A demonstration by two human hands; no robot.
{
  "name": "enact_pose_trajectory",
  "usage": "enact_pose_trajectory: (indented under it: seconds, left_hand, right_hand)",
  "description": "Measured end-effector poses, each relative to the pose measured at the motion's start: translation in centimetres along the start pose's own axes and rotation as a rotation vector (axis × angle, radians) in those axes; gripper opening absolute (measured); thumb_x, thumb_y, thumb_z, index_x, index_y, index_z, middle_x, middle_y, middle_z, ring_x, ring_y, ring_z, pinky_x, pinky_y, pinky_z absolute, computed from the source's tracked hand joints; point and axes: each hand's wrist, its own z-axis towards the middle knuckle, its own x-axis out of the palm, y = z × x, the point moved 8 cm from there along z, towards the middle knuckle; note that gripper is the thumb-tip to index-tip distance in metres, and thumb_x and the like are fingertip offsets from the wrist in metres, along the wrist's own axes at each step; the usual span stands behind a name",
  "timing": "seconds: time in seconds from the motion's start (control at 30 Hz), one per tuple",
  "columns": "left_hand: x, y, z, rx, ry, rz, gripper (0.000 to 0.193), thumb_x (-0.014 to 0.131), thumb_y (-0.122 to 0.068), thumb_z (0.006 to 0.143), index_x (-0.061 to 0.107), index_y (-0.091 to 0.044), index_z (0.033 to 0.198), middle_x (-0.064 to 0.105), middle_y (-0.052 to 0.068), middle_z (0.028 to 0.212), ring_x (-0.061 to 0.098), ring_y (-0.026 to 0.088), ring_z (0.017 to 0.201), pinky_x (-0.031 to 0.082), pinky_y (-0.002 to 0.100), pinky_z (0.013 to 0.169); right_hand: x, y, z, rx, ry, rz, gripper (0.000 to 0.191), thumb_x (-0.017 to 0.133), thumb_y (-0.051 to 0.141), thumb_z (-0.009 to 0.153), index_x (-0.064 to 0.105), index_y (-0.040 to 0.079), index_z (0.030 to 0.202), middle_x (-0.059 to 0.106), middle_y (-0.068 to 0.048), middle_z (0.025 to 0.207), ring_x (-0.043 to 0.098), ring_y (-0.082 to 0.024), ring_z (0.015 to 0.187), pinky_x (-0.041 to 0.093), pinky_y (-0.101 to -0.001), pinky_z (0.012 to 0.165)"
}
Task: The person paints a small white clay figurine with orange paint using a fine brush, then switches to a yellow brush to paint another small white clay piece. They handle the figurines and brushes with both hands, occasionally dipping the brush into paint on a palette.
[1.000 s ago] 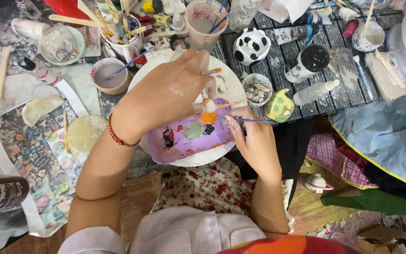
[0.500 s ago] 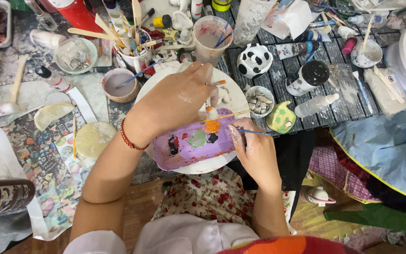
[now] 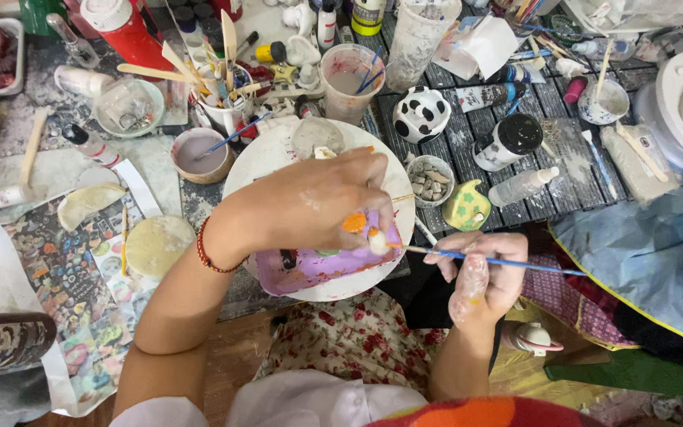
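1. Head view: left hand (image 3: 318, 205) arching over the purple piece (image 3: 318, 265), wrist bent, fingers curling down, pinning it on the white plate (image 3: 278, 158).
2. Right hand (image 3: 480, 277) lying palm-up, pinching a blue brush (image 3: 499, 261) level, tip touching the piece's right edge.
3. Resting just beside the plate.

Left hand (image 3: 318, 205) steadies purple tray (image 3: 310, 267); right hand (image 3: 480, 273) holds paintbrush (image 3: 499, 262).
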Motion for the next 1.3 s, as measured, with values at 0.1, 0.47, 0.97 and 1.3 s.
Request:
enact_pose_trajectory:
  seconds: [0.1,0.47,0.97,1.3]
  left_hand:
    - [0.2,-0.6,0.1,0.014,0.046,-0.078,0.033,0.083,-0.016,0.068,0.074,-0.019,0.100,0.052,0.007,0.095,0.055,0.028,0.103,0.049,0.040,0.083]
    - [0.0,-0.9,-0.1,0.068,0.036,-0.112,0.036,0.083,-0.015,0.069,0.074,-0.020,0.104,0.050,0.006,0.095,0.054,0.026,0.100,0.048,0.039,0.085]
    - [0.2,-0.7,-0.1,0.059,0.052,-0.111,0.038,0.085,-0.020,0.070,0.074,-0.020,0.106,0.051,0.008,0.098,0.055,0.029,0.101,0.047,0.041,0.084]
    - [0.3,-0.6,-0.1,0.060,0.055,-0.119,0.034,0.084,-0.019,0.075,0.075,-0.022,0.107,0.051,0.006,0.097,0.055,0.027,0.100,0.047,0.039,0.085]
  right_hand:
    - [0.4,-0.1,-0.5,0.008,0.003,0.023,0.021,0.055,0.024,0.114,0.041,0.008,0.115,0.070,-0.022,0.090,0.058,-0.013,0.063,0.040,-0.0209,0.055]
    - [0.9,0.0,-1.2,-0.017,0.009,0.021,0.023,0.059,0.021,0.112,0.043,0.006,0.117,0.068,-0.024,0.096,0.064,-0.018,0.071,0.043,-0.0224,0.057]
    - [1.0,-0.1,-0.7,-0.040,0.021,-0.033,0.022,0.058,0.020,0.111,0.042,0.006,0.115,0.068,-0.023,0.093,0.057,-0.011,0.063,0.041,-0.0196,0.054]
    - [0.9,-0.1,-0.7,-0.048,0.027,-0.048,0.023,0.058,0.020,0.110,0.042,0.005,0.115,0.068,-0.023,0.094,0.057,-0.012,0.063,0.041,-0.0196,0.055]
